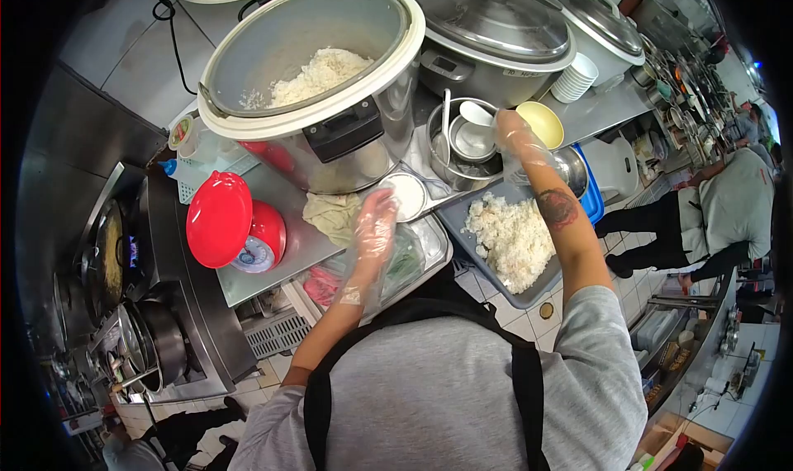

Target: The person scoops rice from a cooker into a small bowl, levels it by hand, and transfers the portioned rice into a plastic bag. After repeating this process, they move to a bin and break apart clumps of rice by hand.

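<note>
Fingers [385, 197] half-curled, the left hand [376, 217] meets a white bowl [409, 197] near the bench's [299, 260] front edge; the right hand [514, 132] meets a yellow bowl [542, 124], both grips unclear. Bowls look light, stiff, best taken by the rim.

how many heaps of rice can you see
2: the fluffy mound inside the open cooker and the loose pile in the grey tray. The lidded cooker could hide more.

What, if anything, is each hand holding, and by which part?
The left hand appears to hold the white bowl by its left rim. The right hand: can't tell.
</note>
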Motion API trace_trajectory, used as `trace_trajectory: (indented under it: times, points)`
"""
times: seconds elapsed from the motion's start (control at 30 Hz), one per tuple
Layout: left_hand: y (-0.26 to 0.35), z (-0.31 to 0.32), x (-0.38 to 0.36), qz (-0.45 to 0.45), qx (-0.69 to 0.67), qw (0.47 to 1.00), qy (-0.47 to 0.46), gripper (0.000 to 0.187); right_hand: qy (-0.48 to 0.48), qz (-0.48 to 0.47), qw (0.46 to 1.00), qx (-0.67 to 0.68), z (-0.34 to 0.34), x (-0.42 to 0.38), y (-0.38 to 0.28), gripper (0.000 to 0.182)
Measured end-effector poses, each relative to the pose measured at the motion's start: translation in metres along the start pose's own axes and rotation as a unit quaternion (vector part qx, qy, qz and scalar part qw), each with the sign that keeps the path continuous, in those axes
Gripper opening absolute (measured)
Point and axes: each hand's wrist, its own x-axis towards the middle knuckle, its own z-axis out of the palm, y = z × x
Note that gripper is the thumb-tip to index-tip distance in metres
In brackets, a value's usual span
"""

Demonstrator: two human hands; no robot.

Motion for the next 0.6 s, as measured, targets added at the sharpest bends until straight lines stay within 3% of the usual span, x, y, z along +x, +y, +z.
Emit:
trace_trajectory:
  times: [0.17,0.2,0.3,0.43,0.5,0.6]
  points:
    - [0.049,0.057,0.066,0.155,0.032,0.981,-0.112,0.025,-0.009,0.020,1.000,0.017,-0.027,-0.015,-0.023,0.019]
    - [0.051,0.066,0.082,0.154,0.073,0.977,-0.126,0.026,0.032,0.012,0.999,0.038,-0.020,-0.018,-0.018,0.017]
    - [0.048,0.087,0.116,0.156,0.178,0.962,-0.136,0.028,0.035,-0.003,0.999,-0.006,-0.019,-0.020,-0.016,0.016]
    - [0.032,0.101,0.140,0.144,0.220,0.957,-0.122,0.031,0.001,-0.050,0.999,0.011,-0.028,-0.026,-0.006,0.022]
    - [0.026,0.107,0.147,0.139,0.262,0.947,-0.125,0.032,-0.025,-0.019,0.996,0.079,-0.026,-0.023,0.000,0.023]
    - [0.031,0.117,0.161,0.059,0.266,0.949,-0.161,0.037,-0.023,-0.021,0.990,0.139,-0.046,-0.027,0.005,0.022]
